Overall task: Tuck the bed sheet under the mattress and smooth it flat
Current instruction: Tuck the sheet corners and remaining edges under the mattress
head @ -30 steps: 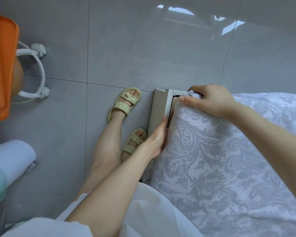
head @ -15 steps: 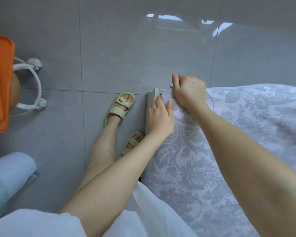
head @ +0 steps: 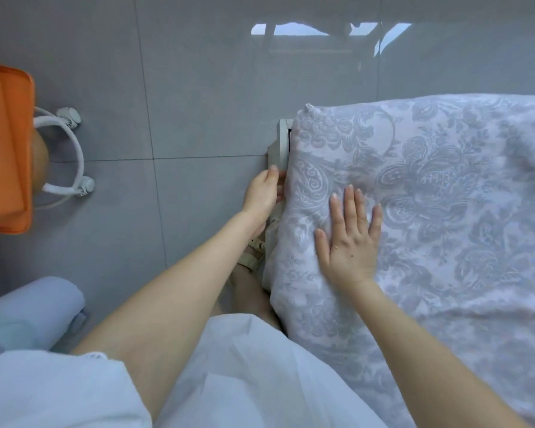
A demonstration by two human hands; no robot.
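Bed sheet: the white bed sheet [head: 430, 186] with a grey paisley and flower pattern covers the top of the bed on the right side of the view and hangs over its left edge; some soft wrinkles show at the far right.
Mattress: it lies under the sheet and is fully covered; only its rounded corner shape shows at the upper left.
Right hand: the right hand [head: 349, 239] lies palm down on the sheet near the left edge of the bed, with the fingers straight and spread.
Left hand: the left hand [head: 261, 193] is at the side of the bed, touching the hanging part of the sheet just below the frame corner; the fingertips go behind the cloth, so I cannot tell if they pinch it.
Hands together: they are apart, one on the side and one on top.
Bed frame: a pale corner [head: 280, 143] shows beside the sheet.
Floor: grey glossy tiles [head: 198, 103].
Feet: a beige sandal [head: 254, 254] shows between the left arm and the bed.
Left side: an orange seat [head: 3, 143] on a white tube frame [head: 71, 149], and a pale blue roll [head: 28, 307] nearer the person.
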